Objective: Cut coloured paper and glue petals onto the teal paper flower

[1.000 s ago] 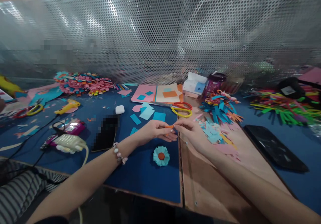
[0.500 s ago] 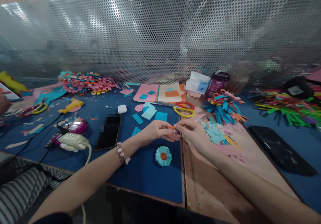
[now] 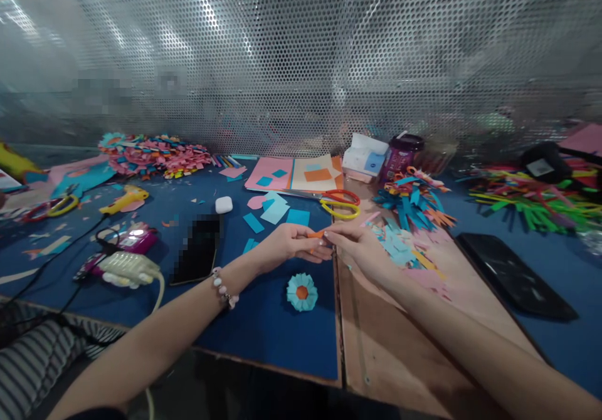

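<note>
Both hands meet over the seam between the blue table top and the wooden board. My left hand [image 3: 294, 242] pinches a small orange piece of paper [image 3: 316, 234] between thumb and fingers. On the same piece, the fingertips of my right hand [image 3: 353, 241] are closed from the other side. Just below the hands a light-blue paper flower [image 3: 301, 292] with an orange centre lies on the blue surface. Scissors [image 3: 336, 202] with red and yellow handles rest beyond the hands, partly over coloured paper sheets [image 3: 270, 170].
Left of me are a phone [image 3: 197, 249], a power strip [image 3: 129, 266], a yellow glue gun [image 3: 125, 199] and a white earbud case [image 3: 224, 204]. On the right lie paper scraps [image 3: 399, 244], a blue fringed bundle [image 3: 411, 200] and a black case [image 3: 515, 274]. Perforated metal [image 3: 282, 63] stands behind.
The view has shifted slightly, so things sit a little further left. Both hands keep hold of the orange paper, more of which shows now. The flower stays where it lay.
</note>
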A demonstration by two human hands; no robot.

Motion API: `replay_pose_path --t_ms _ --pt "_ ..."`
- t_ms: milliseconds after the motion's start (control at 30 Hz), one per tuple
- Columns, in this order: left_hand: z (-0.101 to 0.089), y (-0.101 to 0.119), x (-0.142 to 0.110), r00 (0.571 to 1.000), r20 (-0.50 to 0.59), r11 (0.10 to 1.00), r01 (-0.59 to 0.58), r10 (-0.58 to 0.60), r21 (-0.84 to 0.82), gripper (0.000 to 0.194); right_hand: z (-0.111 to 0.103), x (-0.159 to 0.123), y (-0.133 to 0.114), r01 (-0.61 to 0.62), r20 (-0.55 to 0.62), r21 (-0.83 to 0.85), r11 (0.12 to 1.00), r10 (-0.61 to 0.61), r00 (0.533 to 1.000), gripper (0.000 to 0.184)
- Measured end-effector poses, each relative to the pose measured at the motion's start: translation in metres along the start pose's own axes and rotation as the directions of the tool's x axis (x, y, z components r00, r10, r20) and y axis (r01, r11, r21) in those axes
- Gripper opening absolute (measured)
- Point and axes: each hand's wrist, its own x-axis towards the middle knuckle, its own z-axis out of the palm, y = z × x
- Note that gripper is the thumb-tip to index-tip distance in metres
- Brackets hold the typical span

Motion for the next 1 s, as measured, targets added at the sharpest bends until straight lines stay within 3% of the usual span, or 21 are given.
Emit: replay_pose_path --t_ms 400,633,867,1000 --pt "0.003 -0.001 0.000 1.000 -0.008 1.000 0.001 -0.001 0.015 0.030 0.007 -0.002 0.003 0.003 -0.095 0.039 0.999 0.001 0.995 0.017" --pt "0.004 -0.002 0.000 1.000 -0.004 1.000 0.001 -0.001 0.031 0.030 0.012 -0.008 0.000 -0.030 -0.159 -0.054 0.998 0.021 0.987 0.018" --pt "0.003 -0.004 0.001 1.000 -0.028 0.999 0.010 -0.009 0.037 0.032 0.010 -0.005 0.009 -0.010 -0.106 0.049 0.999 0.016 0.994 0.024" --pt "0.003 -0.005 0.002 0.999 -0.033 1.000 0.003 -0.002 0.026 0.032 0.007 -0.003 0.010 0.005 -0.099 -0.009 1.000 -0.006 0.995 0.024"
